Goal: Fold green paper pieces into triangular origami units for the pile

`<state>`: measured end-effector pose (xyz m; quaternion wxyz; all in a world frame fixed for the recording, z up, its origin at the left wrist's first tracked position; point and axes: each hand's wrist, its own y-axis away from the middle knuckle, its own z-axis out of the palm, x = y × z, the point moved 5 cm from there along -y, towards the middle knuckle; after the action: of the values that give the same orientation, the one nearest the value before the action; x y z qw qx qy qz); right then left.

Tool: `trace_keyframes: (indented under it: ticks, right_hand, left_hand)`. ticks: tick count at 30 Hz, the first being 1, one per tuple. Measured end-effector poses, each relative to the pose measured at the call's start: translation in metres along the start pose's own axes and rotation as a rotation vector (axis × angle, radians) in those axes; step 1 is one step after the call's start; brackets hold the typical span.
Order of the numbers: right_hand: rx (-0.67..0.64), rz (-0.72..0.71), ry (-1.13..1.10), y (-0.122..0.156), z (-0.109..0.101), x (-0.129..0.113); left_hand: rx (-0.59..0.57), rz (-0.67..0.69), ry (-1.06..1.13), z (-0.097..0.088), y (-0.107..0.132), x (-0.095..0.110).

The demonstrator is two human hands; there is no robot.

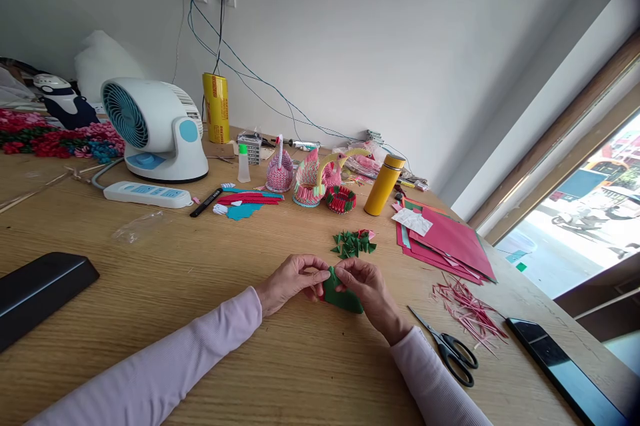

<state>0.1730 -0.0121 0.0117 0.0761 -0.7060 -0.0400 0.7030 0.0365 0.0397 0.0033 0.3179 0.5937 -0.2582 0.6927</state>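
Above the wooden table, my left hand (295, 283) and my right hand (369, 291) meet, thumbs and fingertips pinched together on green paper (345, 301). Its upper edge is gripped between the fingers, while the lower part hangs or rests below my right hand; I cannot tell which. Fingers hide part of any fold. Just beyond the hands lies a small pile of folded green paper pieces (350, 244), with a bit of pink among them. Black-handled scissors (450, 349) lie to the right of my right wrist, blades pointing toward the hands.
Red paper sheets (450, 239) and thin pink paper strips (467, 309) lie right, near a phone (565, 366). Behind stand a yellow flask (384, 185), folded-paper swans (309, 179) and a glue bottle (243, 165). A white fan (160, 126) and power strip (147, 194) are left.
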Motion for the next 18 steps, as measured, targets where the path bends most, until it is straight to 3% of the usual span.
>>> trace_keyframes:
  ticks: [7, 12, 18]
  right_hand:
    - [-0.083, 0.115, -0.311, 0.003, 0.010, 0.000]
    - [-0.087, 0.160, -0.395, 0.005, 0.017, 0.001]
    - [-0.083, 0.113, -0.418, 0.006, 0.026, 0.000]
  left_hand:
    - [-0.022, 0.028, 0.083, 0.006, 0.003, 0.008]
    - [-0.010, 0.100, 0.140, 0.009, 0.004, 0.011]
    - [0.044, 0.085, 0.185, 0.009, 0.004, 0.012]
